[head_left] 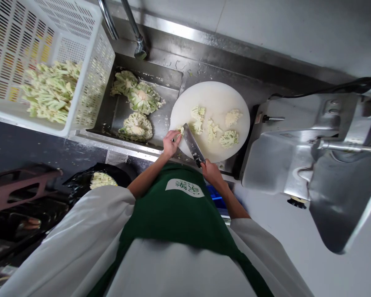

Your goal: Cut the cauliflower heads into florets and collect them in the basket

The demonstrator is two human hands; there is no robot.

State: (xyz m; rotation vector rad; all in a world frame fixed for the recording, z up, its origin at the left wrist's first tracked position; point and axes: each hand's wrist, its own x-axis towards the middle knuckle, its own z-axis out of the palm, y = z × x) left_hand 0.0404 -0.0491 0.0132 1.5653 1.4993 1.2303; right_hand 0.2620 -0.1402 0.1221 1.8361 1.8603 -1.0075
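Observation:
A round white cutting board [216,95] lies over the right part of the steel sink. My right hand [210,171] is closed round the handle of a knife [193,143], whose blade points up and left over the board. At the board's left edge my left hand [171,143] pinches a small cauliflower piece [181,130], close to the knife's tip. Right of the blade lie several cut cauliflower pieces, among them a pale one [233,118] and a greenish one [229,139].
Large cauliflower heads [144,97] sit in the sink basin [170,78]. A white crate [94,78] with many florets [54,90] stands at the left. A faucet [140,48] hangs behind the basin. A metal machine [268,163] stands right of the board. A black bag [123,175] is below left.

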